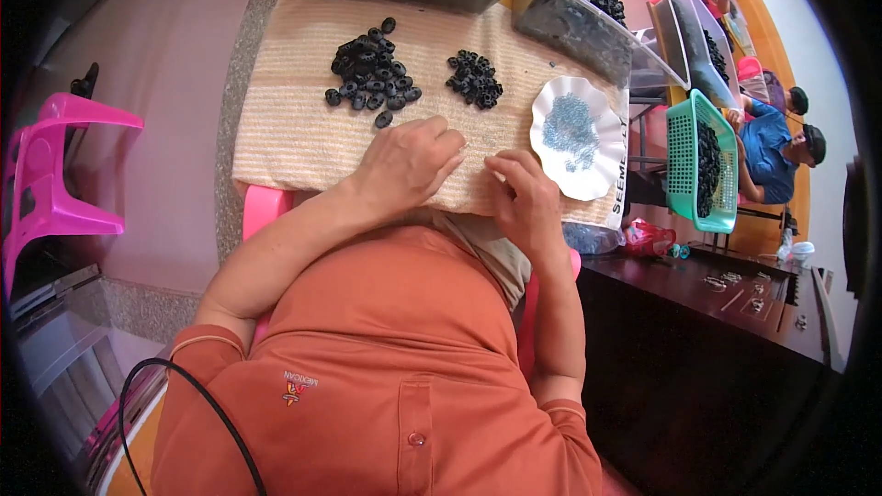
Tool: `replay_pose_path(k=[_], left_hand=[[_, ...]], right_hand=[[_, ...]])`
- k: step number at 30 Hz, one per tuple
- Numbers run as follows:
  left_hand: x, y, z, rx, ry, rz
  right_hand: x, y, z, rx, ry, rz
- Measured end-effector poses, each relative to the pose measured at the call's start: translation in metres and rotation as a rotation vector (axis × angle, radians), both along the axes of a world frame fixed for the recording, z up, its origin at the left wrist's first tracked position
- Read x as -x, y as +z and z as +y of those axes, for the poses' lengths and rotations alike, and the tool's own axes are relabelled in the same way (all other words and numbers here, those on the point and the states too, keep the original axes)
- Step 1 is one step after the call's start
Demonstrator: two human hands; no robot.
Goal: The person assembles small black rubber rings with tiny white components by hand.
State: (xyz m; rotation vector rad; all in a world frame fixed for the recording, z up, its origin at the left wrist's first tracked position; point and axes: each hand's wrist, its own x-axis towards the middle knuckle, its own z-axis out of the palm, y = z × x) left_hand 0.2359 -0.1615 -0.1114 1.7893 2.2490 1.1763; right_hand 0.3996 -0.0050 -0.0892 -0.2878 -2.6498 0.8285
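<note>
Left hand (407,163) curled, grip unclear, right hand (522,197) pinching near cloth's (294,129) front edge, glossy black ring pieces (370,73) heaped beyond.

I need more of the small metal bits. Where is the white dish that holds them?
The white dish sits at the right edge of the beige cloth, just right of the right hand, with the green basket beyond it.

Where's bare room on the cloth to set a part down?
Left strip of the striped cloth, beside the larger pile of black rings, is bare. Crowded: between left hand, right hand and the white scalloped dish.
</note>
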Motion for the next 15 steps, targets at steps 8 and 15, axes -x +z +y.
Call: replay_pose_path(k=[8, 15], left_hand=[[0.002, -0.003, -0.003, -0.072, 0.038, -0.186], [0.003, 0.010, -0.004, -0.004, 0.123, -0.479]], right_hand=[[-0.009, 0.002, -0.022, -0.146, 0.098, -0.066], [-0.011, 0.004, -0.030, -0.316, 0.121, -0.174]])
